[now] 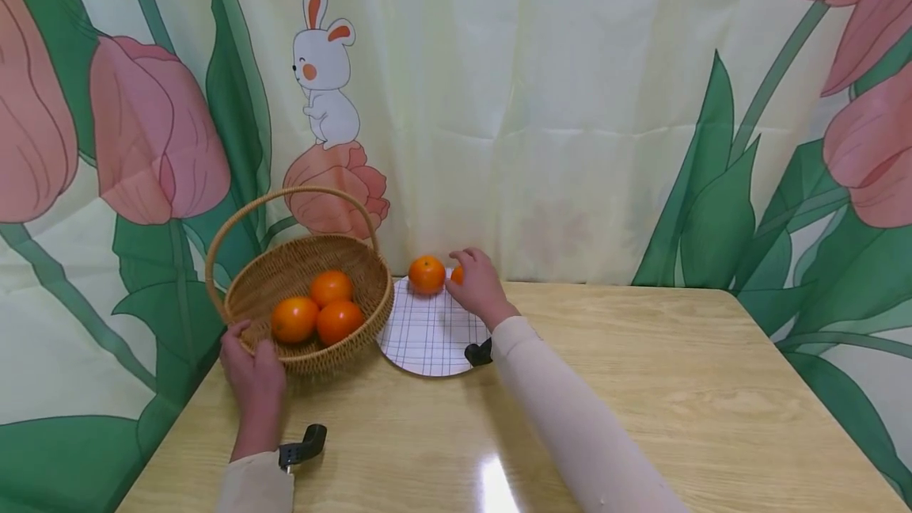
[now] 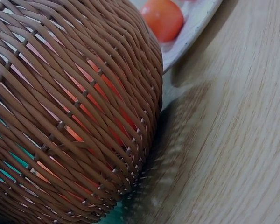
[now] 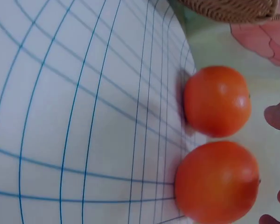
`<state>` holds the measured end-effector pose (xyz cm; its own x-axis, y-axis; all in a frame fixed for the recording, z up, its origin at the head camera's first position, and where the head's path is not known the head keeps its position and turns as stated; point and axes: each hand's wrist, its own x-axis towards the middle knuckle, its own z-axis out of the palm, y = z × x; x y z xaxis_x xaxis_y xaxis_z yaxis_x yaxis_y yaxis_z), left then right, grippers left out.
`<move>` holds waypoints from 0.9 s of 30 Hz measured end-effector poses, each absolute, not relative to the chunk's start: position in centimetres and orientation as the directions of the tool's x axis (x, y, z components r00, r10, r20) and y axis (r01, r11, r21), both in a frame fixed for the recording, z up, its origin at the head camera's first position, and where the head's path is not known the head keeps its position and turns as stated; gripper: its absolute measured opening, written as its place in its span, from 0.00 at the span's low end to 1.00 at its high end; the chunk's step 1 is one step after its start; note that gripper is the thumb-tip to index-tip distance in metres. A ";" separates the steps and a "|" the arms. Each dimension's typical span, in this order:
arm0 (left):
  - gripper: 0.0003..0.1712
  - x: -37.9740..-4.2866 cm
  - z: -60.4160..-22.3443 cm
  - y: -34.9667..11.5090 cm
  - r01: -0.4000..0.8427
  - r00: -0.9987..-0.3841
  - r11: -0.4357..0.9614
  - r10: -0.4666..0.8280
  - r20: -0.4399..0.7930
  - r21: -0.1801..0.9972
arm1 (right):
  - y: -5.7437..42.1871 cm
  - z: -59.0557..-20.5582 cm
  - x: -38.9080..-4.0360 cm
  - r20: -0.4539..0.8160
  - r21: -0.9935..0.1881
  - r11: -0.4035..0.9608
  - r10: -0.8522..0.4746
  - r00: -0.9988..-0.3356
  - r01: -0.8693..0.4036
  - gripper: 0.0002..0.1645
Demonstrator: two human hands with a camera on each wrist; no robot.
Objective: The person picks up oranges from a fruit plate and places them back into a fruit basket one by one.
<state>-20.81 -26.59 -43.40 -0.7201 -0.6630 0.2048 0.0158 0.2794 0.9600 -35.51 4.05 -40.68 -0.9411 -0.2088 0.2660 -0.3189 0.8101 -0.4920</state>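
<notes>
My left hand (image 1: 254, 374) grips the near left rim of a wicker basket (image 1: 281, 269), which is tilted toward me. Three oranges lie inside it, a rear one (image 1: 332, 289), a left one (image 1: 295, 319) and a right one (image 1: 339, 321). On the far edge of a round white plate (image 1: 427, 343) with blue grid lines sit two more oranges, the left one (image 1: 427, 275) in full view. My right hand (image 1: 479, 283) reaches over the right orange (image 3: 217, 182), partly hiding it in the head view. In the right wrist view its fingertips (image 3: 278, 114) stand apart from both fruits.
The light wooden table (image 1: 641, 386) extends to the right of the plate. Behind it hangs a curtain (image 1: 570, 101) printed with tulips and a rabbit. The basket's tall handle (image 1: 313, 188) arches up over its opening, and its right side overlaps the plate's left edge.
</notes>
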 end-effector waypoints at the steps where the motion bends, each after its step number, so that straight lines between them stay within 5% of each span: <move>1: 0.28 -20.7 -43.5 -26.6 0.012 -0.720 0.281 -0.664 0.204 0.960 | 4.2 -40.9 -35.6 0.252 -0.499 0.810 -0.204 -0.946 -0.308 0.31; 12: 0.27 -20.9 -43.7 -26.8 0.042 -0.692 0.304 -0.679 0.247 0.952 | 5.6 -42.7 -36.6 0.112 -0.582 0.791 -0.155 -0.982 -0.191 0.39; 27: 0.27 -21.1 -43.5 -27.0 0.025 -0.702 0.310 -0.671 0.238 0.950 | 6.0 -43.8 -36.5 0.079 -0.624 0.763 -0.157 -0.984 -0.172 0.40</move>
<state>-21.09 -27.02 -43.54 -0.7019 -0.6715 0.2375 0.0251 0.3100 0.9504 -36.51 6.05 -43.84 -0.9844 -0.1575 0.0790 -0.1721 0.7626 -0.6235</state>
